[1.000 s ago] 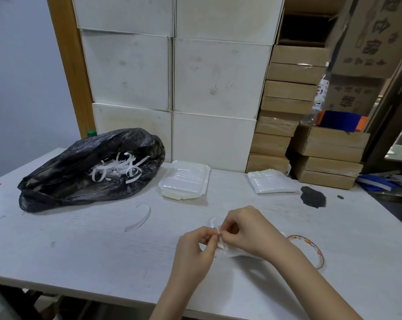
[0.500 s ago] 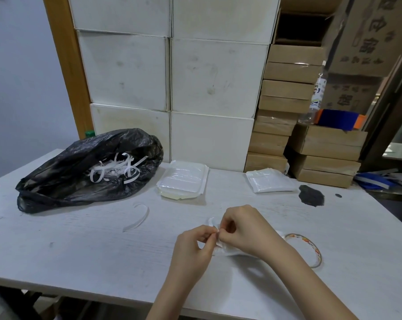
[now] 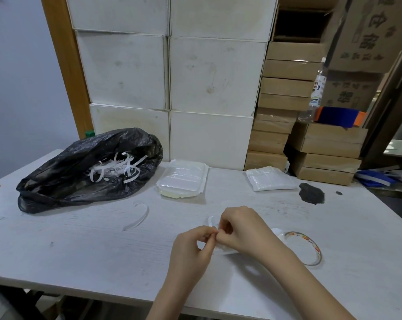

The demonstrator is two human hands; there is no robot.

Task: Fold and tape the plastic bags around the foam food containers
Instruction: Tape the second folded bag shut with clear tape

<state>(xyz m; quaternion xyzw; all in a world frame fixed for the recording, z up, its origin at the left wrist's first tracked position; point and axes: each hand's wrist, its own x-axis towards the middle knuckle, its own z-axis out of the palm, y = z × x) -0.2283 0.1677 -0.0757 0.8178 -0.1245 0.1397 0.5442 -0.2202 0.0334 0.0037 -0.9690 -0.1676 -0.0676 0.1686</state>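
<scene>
Left hand [image 3: 190, 248]: grip pinching white strip [image 3: 211, 221].
Right hand [image 3: 244, 229]: grip pinching same strip, over wrapped package [image 3: 279, 234].
Tape roll [image 3: 307, 248]: tabletop [image 3: 80, 250], beside right wrist.

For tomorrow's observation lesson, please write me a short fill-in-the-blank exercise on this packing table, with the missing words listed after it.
1. The white paper strips lie inside a plastic bag whose colour is ____.
2. The tape roll lies on the table beside the person's ____ forearm.
3. The left hand and right hand together pinch a small white ____.
4. The clear bottle stands on a stack of ____ boxes.

Missing words: black; right; strip; cardboard
</scene>
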